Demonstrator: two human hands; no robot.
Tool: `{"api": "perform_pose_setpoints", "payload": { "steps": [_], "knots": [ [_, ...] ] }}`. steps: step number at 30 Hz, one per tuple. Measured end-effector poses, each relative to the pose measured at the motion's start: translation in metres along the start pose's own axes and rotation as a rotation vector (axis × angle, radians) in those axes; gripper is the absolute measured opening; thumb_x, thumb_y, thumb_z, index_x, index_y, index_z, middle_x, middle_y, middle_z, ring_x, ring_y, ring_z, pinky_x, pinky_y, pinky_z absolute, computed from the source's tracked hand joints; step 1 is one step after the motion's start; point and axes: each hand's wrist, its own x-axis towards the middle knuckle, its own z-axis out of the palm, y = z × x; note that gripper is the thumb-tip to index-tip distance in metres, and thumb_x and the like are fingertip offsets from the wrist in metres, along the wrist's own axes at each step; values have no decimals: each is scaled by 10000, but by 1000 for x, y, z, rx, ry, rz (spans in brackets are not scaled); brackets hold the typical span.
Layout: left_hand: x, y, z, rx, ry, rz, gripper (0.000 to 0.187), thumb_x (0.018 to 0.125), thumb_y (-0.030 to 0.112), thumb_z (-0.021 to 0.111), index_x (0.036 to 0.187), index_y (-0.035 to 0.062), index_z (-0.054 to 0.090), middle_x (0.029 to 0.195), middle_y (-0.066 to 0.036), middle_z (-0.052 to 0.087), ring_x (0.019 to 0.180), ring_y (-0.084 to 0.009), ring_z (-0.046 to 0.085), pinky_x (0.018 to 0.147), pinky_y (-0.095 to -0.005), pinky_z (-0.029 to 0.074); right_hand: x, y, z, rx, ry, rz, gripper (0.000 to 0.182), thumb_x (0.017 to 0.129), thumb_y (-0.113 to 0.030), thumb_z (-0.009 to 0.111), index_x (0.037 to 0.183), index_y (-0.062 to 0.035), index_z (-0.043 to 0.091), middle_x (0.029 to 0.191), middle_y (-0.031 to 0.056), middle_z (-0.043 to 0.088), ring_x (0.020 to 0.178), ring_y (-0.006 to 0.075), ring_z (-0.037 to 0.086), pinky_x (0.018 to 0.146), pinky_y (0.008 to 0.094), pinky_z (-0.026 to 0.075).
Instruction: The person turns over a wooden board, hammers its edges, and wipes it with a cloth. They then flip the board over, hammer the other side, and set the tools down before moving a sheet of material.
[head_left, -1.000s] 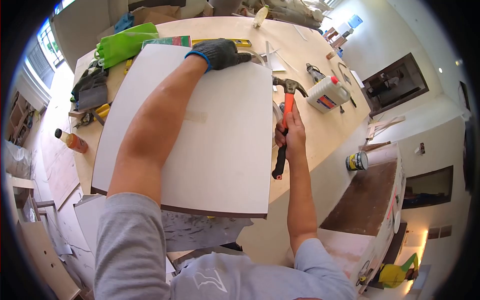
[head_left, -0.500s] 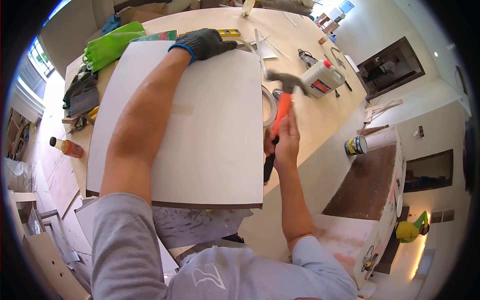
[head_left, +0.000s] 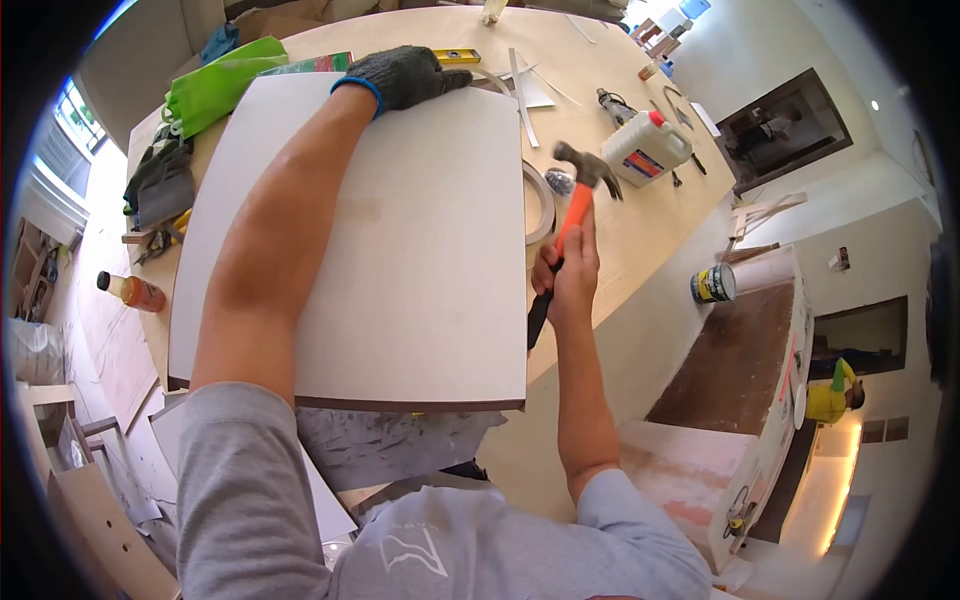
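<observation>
A glue jug (head_left: 648,148) and tape roll (head_left: 540,203) crowd the bench's (head_left: 640,240) right edge. The bare right hand (head_left: 566,278) clenches an orange-handled hammer (head_left: 572,215) beside the white panel (head_left: 420,250). The gloved left hand (head_left: 405,76) grips the panel's far edge.

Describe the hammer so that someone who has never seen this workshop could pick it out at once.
Start at the big white panel lying on the wooden table; off its right edge, the bare right hand grips the hammer. It has an orange handle with a black grip end and a dark steel claw head, raised beside the roll of edge tape. Nothing else nearby is orange-handled.
</observation>
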Motion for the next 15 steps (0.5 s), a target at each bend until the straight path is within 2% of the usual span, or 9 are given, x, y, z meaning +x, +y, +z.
{"api": "perform_pose_setpoints", "payload": {
  "steps": [3,6,7,10,11,15],
  "knots": [
    [-4,3,-4,13,14,-7,732,902,670,457,1048,-3,708,1066,-252,676,987,-389,649,927,-419,479,17,-5,-5,-112,-93,1,504,1069,-267,347,1553,-217,212,653,-5,392,422,71,317,376,221,292],
    [-7,2,-4,-7,17,-16,741,897,675,463,1055,-7,706,1061,-258,676,993,-390,649,932,-418,477,24,-8,7,96,77,-46,513,1065,-243,358,1553,-234,202,637,-6,399,418,66,351,360,226,315],
    [-6,2,-5,-2,18,-11,745,895,676,467,1058,-10,705,1061,-260,676,997,-391,648,935,-418,476,30,-2,-2,4,-43,1,514,1064,-259,364,1552,-232,203,638,-5,406,419,68,349,360,228,314],
    [-9,3,-7,-19,24,-27,750,890,678,475,1056,-16,705,1056,-262,678,996,-391,649,937,-418,475,31,-6,-7,-91,-90,-13,522,1066,-259,360,1556,-233,183,643,-4,410,416,68,346,356,231,317],
    [-8,3,-5,-17,19,-27,750,889,678,475,1056,-17,704,1060,-261,678,1001,-390,648,938,-418,474,28,-6,1,6,13,-30,511,1066,-247,356,1553,-231,202,645,-5,406,414,68,344,357,231,323],
    [-7,2,-10,-11,18,-30,750,889,678,475,1051,-19,703,1077,-263,672,1015,-391,644,937,-422,474,5,-9,-10,-177,-134,48,518,1069,-238,335,1560,-223,171,640,-4,387,415,72,347,356,228,331]
  ]
}}
